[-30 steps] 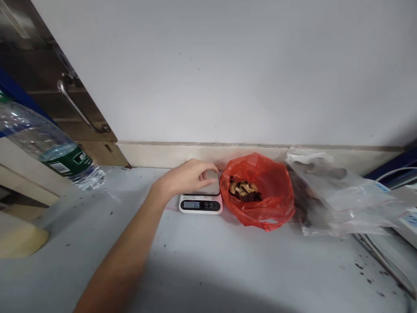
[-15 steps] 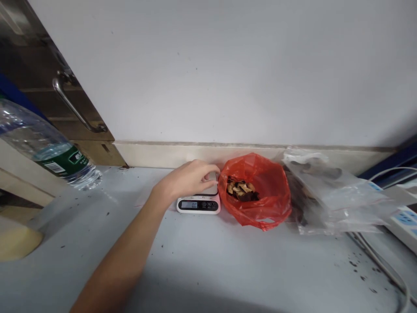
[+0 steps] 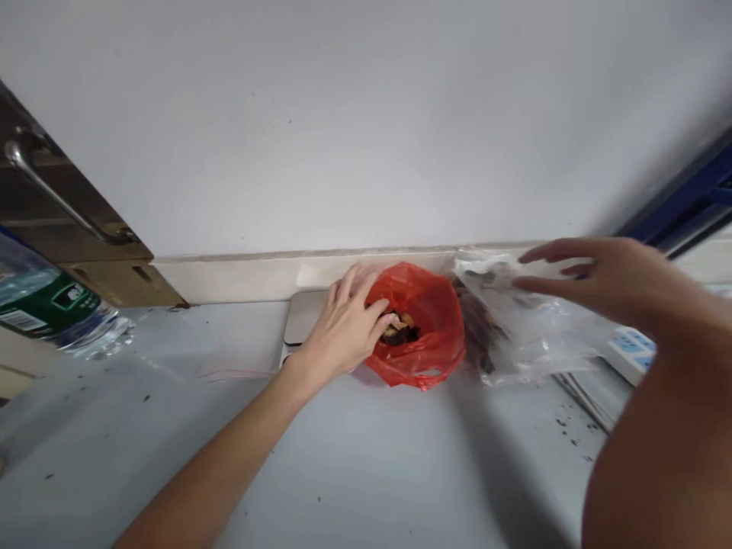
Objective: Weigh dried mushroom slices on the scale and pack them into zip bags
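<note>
My left hand (image 3: pixel 351 324) reaches over the left rim of the red plastic bag (image 3: pixel 438 324), fingers apart, thumb near the contents. Inside the bag lie pale and dark dried slices (image 3: pixel 402 329), partly hidden by the hand. Just left of the bag is a small kitchen scale (image 3: pixel 305 319) with a bare metal plate; my hand and wrist cover its right side and most of its front. Over the clear plastic bags (image 3: pixel 531 335) at the right hovers my right hand (image 3: pixel 606 282), fingers and thumb apart. Dark dried pieces (image 3: pixel 480 328) show through those bags.
A water bottle with a green label (image 3: pixel 57 301) stands at the left edge. White power strip (image 3: pixel 632 354) and cables lie at the right. Dark crumbs (image 3: pixel 572 431) dot the grey tabletop, and a white wall (image 3: pixel 366 137) rises behind.
My left hand has moved right, from the scale's plate to the red bag. My right hand has come into view above the clear bags. The camera view has shifted to the right.
</note>
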A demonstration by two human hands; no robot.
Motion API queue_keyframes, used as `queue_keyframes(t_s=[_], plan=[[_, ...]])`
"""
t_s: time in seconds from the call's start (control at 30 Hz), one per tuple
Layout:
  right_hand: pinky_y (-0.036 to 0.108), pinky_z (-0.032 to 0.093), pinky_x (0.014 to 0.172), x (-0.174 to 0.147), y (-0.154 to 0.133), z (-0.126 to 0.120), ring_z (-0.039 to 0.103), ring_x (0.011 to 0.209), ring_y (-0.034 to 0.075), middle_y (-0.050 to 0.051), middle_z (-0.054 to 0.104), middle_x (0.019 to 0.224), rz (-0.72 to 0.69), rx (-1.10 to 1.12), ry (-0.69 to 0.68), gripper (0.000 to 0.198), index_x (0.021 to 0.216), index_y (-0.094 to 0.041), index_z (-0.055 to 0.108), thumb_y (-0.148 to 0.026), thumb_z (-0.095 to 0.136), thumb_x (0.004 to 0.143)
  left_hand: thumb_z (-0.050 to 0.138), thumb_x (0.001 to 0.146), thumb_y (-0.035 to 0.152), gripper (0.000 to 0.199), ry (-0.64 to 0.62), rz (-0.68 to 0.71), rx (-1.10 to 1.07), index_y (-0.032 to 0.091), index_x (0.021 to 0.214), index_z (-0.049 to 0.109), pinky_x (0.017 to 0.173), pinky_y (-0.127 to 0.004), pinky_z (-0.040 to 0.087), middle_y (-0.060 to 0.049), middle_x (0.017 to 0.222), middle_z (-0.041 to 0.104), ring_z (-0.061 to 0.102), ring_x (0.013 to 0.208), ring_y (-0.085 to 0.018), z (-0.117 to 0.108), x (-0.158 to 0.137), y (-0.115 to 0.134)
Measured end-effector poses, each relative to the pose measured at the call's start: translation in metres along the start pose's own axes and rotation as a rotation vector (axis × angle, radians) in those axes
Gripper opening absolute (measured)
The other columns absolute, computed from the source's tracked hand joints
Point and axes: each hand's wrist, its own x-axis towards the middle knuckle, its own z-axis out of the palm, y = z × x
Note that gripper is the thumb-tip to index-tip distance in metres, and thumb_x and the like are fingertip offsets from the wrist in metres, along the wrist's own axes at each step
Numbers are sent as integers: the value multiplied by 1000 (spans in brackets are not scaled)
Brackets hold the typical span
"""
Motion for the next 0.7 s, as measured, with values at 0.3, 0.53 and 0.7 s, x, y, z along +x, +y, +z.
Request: queue_keyframes(t_s=[0.3, 0.53, 0.7], plan=[[39, 47, 71, 8, -25, 22, 60, 66, 21, 5, 71, 64, 105, 65, -38, 12, 61, -22, 72, -20, 81, 70, 38, 107, 38, 50, 53, -94, -76, 15, 149, 54, 121, -65, 34, -18, 167, 34, 24, 156, -40, 14, 7, -14], [37, 51, 76, -7, -72, 5, 64, 71, 20, 6, 75, 74, -142, 460, -72, 18, 70, -23, 76, -40, 77, 75, 59, 99, 43, 44, 310, -93, -523, 25, 139, 61, 119, -45, 43, -11, 151, 54, 49, 143, -28, -9, 6, -6], [30, 51, 55, -14, -104, 30, 62, 59, 17, 2, 73, 70, -237, 883, -420, 37, 74, -22, 76, -55, 87, 62, 65, 93, 49, 41, 341, -55, -988, 22, 123, 58, 102, -36, 54, -10, 127, 70, 65, 121, -23, -25, 3, -11]])
